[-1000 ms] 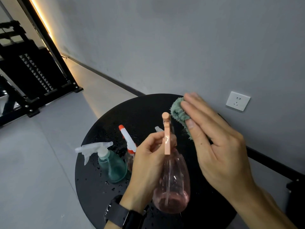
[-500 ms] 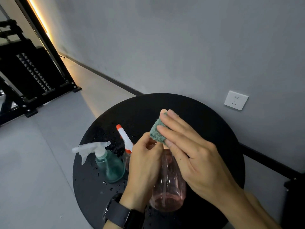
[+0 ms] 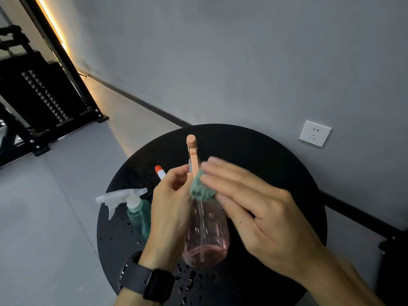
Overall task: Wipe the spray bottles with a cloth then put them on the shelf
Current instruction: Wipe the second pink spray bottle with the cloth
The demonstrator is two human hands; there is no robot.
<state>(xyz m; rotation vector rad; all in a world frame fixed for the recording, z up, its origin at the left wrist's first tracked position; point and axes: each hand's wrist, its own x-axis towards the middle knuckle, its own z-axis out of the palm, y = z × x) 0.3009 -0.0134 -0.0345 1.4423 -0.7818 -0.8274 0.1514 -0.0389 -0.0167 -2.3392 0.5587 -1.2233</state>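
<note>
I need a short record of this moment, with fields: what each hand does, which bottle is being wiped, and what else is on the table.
left hand: grips the pink bottle near its neck
right hand: presses the green cloth against the bottle's neck, fingers straight
bottle state: upright, some pink liquid at the bottom
table: round, black, with water drops
also on table: teal bottle; orange-tipped bottle, mostly hidden
shelf: not identifiable

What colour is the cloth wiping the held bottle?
Teal green cloth, seen in the head view.
</note>
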